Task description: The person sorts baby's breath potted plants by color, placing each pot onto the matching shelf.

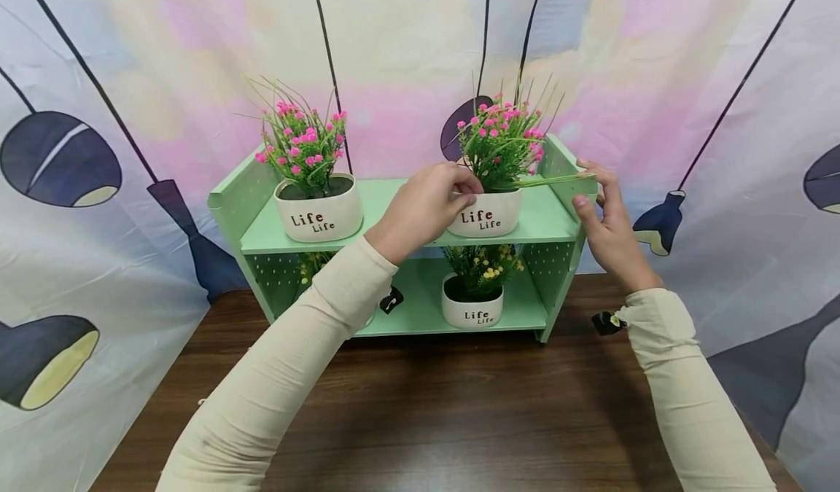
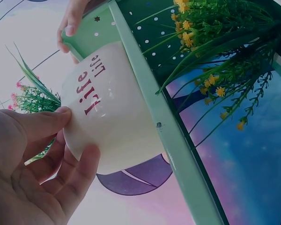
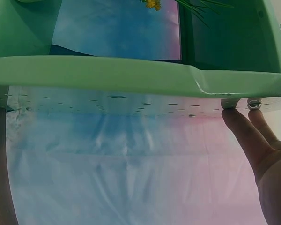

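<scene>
On the top board of a green two-tier shelf [image 1: 407, 189], a white flower pot [image 1: 502, 211] marked "Life Life" stands at the right with pink artificial flowers. My left hand [image 1: 429, 200] pinches this pot's left rim between thumb and fingers. In the left wrist view the thumb [image 2: 56, 117] meets the rim of the pot [image 2: 117, 112], with some fingers partly hidden behind it. My right hand [image 1: 613, 229] touches the outside of the shelf's right side panel [image 1: 564, 178]. Its fingertips rest against that panel in the right wrist view, fingers [image 3: 246, 133] fairly straight.
Another white pot [image 1: 321, 215] with pink flowers stands at the top left. Below, a white pot [image 1: 472, 313] with yellow flowers stands at the right, and one more is mostly hidden behind my left forearm. A brown wooden table [image 1: 459, 404] carries the shelf; a printed curtain [image 1: 407, 55] hangs behind.
</scene>
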`<state>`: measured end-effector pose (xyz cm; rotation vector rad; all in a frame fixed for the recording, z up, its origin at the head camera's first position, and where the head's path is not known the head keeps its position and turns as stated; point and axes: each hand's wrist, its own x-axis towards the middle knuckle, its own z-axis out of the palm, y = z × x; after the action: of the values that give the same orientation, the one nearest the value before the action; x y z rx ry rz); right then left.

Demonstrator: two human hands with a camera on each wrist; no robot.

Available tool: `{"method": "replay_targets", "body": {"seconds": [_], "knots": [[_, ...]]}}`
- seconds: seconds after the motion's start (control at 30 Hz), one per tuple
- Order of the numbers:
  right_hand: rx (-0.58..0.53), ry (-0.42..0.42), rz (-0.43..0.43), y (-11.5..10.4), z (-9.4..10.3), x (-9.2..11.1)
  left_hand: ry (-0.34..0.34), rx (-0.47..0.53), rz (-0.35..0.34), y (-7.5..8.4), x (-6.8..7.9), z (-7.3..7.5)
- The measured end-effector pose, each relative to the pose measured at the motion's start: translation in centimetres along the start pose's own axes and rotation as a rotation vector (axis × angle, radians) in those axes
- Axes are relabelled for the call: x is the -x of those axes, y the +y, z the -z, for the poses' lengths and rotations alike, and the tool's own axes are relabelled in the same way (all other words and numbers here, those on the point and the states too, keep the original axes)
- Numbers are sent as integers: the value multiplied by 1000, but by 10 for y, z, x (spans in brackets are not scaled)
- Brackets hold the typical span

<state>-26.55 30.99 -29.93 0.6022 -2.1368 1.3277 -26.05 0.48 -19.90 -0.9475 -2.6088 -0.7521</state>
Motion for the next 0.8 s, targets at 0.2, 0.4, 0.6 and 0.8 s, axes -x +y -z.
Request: {"method": "replay_targets", "body": {"seconds": [0.2, 0.4, 0.6, 0.8], "knots": [[2, -7, -24, -1, 0, -1, -2, -12, 14, 1, -1, 0], [-3, -8, -32, -2, 0, 0, 1, -31, 6, 1, -2, -2], [-6, -6, -9, -1, 0, 0, 0, -41, -1, 3, 0, -1], [0, -3, -17, -2, 0, -1, -6, -41, 1, 4, 2, 1]]}}
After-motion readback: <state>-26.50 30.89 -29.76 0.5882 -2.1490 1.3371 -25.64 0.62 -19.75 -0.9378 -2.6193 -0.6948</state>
